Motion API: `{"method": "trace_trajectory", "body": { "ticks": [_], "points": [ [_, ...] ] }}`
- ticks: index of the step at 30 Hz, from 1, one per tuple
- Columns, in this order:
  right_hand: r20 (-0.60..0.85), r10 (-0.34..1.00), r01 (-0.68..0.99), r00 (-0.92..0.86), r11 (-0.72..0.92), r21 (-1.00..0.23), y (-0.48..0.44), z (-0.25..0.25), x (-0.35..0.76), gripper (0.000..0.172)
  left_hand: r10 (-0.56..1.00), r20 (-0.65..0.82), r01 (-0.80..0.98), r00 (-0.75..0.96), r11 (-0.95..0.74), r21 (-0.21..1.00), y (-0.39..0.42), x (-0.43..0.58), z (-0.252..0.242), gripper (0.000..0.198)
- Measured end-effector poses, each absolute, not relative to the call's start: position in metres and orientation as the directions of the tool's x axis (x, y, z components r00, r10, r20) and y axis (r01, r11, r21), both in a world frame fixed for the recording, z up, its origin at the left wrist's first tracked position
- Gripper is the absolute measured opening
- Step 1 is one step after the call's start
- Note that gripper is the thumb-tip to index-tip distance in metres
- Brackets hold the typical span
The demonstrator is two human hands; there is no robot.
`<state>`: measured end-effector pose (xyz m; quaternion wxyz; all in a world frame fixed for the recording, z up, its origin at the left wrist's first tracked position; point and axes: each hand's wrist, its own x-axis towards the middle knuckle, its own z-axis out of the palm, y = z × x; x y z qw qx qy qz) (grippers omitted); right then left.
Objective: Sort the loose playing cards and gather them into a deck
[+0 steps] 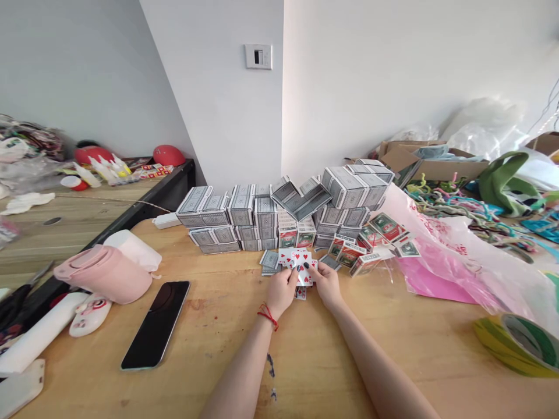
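Note:
Both my hands meet over the wooden table [305, 361], holding a small fan of playing cards [299, 256] face up, with red hearts showing. My left hand [282, 288], with a red string at the wrist, pinches the fan's left side. My right hand [325, 282], with dark nails, grips its right side. A few more cards [269, 261] lie face down on the table just beyond the fingers, and one card [300, 293] lies under the hands. Behind them stands a wall of stacked grey card boxes [262, 215].
A black phone [156, 331] lies at left beside a pink container [107, 272] and white rolls. Loose red-and-green card packs [379, 238] spill at right next to a pink plastic bag [441, 256]. Yellow-green tape rolls [517, 343] sit at the right edge; coloured cords [463, 209] lie behind.

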<state>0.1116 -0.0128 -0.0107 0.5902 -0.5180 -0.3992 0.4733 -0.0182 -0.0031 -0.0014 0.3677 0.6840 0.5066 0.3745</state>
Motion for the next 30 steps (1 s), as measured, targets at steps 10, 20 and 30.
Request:
{"method": "trace_trajectory", "body": {
  "ticks": [10,20,30],
  "points": [
    [-0.026,0.987,-0.207,0.160,0.008,-0.978,-0.013,-0.005,0.117,0.035,0.972,0.098,0.261,0.212,-0.153,0.953,-0.003,-0.022,0.001,0.037],
    [-0.018,0.986,-0.129,0.168,0.004,-0.992,-0.009,-0.013,0.119,0.035,0.963,-0.097,-0.044,0.252,0.112,0.993,0.010,-0.029,0.001,0.030],
    [-0.004,0.987,-0.073,0.161,0.008,-0.997,-0.008,-0.016,0.119,0.037,0.982,0.004,0.071,0.187,-0.017,0.997,0.007,-0.027,-0.005,0.026]
  ]
}}
